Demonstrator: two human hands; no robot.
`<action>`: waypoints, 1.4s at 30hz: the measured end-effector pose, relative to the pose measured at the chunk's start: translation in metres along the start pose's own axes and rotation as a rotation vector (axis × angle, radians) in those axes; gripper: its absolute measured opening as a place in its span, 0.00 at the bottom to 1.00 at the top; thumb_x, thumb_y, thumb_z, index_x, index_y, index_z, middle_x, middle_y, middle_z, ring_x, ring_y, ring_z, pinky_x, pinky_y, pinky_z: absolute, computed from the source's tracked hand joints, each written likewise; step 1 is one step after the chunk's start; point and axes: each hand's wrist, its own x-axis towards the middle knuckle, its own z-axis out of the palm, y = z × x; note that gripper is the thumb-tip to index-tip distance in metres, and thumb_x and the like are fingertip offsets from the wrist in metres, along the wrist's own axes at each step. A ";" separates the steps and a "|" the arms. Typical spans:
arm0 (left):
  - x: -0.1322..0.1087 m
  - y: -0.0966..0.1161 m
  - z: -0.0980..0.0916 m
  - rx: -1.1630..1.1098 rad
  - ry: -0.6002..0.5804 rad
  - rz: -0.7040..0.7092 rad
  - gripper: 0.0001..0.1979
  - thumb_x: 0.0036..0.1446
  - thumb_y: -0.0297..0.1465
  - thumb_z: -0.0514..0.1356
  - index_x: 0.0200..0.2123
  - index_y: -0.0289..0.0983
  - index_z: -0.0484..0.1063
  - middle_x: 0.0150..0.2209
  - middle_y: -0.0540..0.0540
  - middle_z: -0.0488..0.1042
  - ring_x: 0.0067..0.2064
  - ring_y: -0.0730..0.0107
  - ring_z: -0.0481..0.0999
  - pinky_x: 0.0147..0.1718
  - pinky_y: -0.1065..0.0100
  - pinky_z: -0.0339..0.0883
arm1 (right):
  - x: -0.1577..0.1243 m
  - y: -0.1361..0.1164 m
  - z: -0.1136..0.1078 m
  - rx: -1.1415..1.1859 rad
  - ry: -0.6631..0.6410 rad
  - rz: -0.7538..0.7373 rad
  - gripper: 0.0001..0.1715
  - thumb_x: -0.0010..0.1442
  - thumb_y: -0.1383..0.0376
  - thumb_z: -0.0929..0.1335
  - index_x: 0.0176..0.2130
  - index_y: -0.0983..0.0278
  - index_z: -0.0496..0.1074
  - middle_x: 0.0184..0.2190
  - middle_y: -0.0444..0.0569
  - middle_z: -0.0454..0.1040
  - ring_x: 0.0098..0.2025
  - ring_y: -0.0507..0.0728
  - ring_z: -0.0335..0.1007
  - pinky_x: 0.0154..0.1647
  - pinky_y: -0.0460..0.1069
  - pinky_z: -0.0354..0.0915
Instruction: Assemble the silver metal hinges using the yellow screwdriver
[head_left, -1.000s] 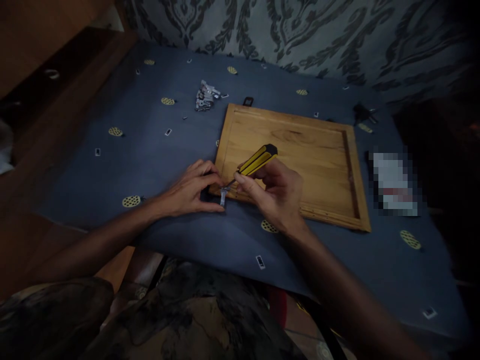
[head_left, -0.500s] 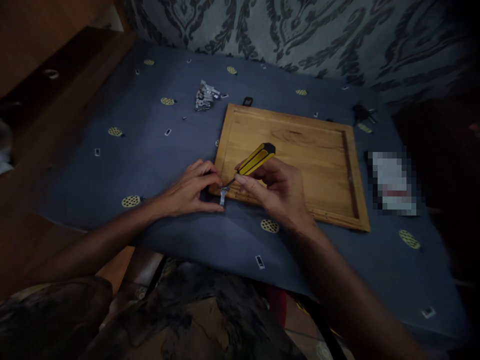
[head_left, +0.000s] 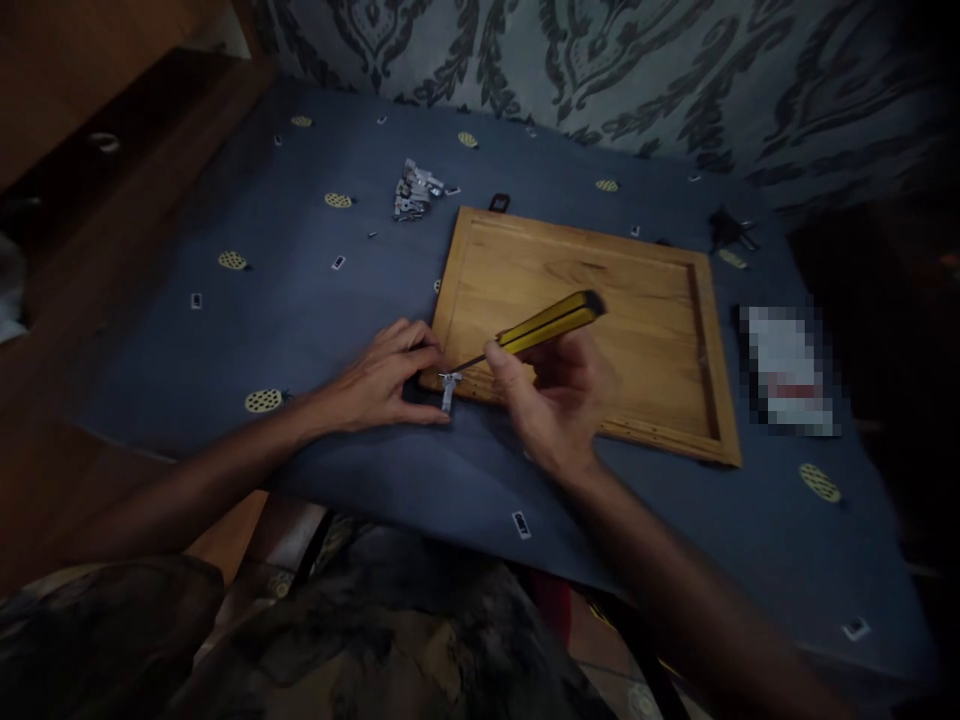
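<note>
A wooden cabinet door with a raised frame lies flat on the table. At its near left corner sits a silver cabinet hinge, its arm sticking out past the door's edge. My left hand grips this hinge, the thumb at the arm's end and the fingers at the corner. In my right hand is a yellow and black screwdriver, tilted low to the right over the door. Its tip is at the hinge; whether it sits in a screw is too small to tell.
A pile of metal hinges lies beyond the door on the patterned blue tablecloth. A dark plug-like object rests at the back right, near a blurred-out packet. The patterned wall borders the table's far side.
The screwdriver's handle has swung right and lower, so the tool lies flatter. My right hand has turned with it, while my left hand stays at the hinge.
</note>
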 end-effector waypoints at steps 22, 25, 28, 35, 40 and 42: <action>-0.002 -0.003 0.002 0.019 0.026 0.045 0.25 0.59 0.49 0.71 0.51 0.39 0.77 0.48 0.43 0.72 0.51 0.56 0.70 0.54 0.56 0.66 | 0.004 0.007 0.000 -0.004 -0.130 0.066 0.20 0.63 0.53 0.76 0.31 0.57 0.65 0.23 0.39 0.67 0.23 0.52 0.64 0.26 0.51 0.64; -0.001 -0.003 0.002 0.017 0.033 0.058 0.25 0.58 0.49 0.72 0.52 0.39 0.77 0.48 0.43 0.72 0.50 0.55 0.70 0.54 0.56 0.66 | 0.005 0.007 0.000 0.016 -0.118 0.023 0.20 0.63 0.56 0.77 0.30 0.58 0.65 0.23 0.39 0.67 0.23 0.51 0.64 0.25 0.50 0.63; -0.001 -0.003 0.002 0.015 0.032 0.048 0.26 0.58 0.49 0.72 0.53 0.40 0.77 0.48 0.43 0.72 0.50 0.55 0.70 0.54 0.57 0.66 | 0.007 0.006 -0.002 0.042 -0.160 -0.016 0.18 0.62 0.59 0.77 0.30 0.58 0.68 0.24 0.39 0.68 0.25 0.51 0.66 0.26 0.48 0.63; -0.002 -0.002 0.001 0.012 0.017 0.034 0.23 0.59 0.48 0.71 0.49 0.39 0.77 0.50 0.43 0.72 0.51 0.56 0.70 0.53 0.57 0.65 | 0.013 -0.002 -0.008 0.215 -0.333 0.189 0.20 0.61 0.54 0.78 0.49 0.55 0.74 0.36 0.42 0.80 0.27 0.52 0.77 0.31 0.50 0.76; -0.002 -0.003 0.002 0.017 0.031 0.047 0.22 0.59 0.48 0.71 0.48 0.39 0.77 0.49 0.43 0.72 0.51 0.57 0.69 0.53 0.58 0.65 | 0.021 -0.008 -0.015 0.240 -0.403 0.228 0.18 0.63 0.50 0.76 0.48 0.56 0.77 0.32 0.42 0.80 0.30 0.55 0.81 0.35 0.51 0.79; -0.002 -0.003 0.002 0.012 0.027 0.042 0.23 0.59 0.49 0.71 0.48 0.40 0.77 0.49 0.44 0.72 0.51 0.57 0.70 0.53 0.58 0.66 | 0.022 -0.008 -0.016 0.242 -0.417 0.228 0.17 0.63 0.50 0.76 0.44 0.57 0.78 0.32 0.43 0.81 0.31 0.55 0.82 0.35 0.51 0.78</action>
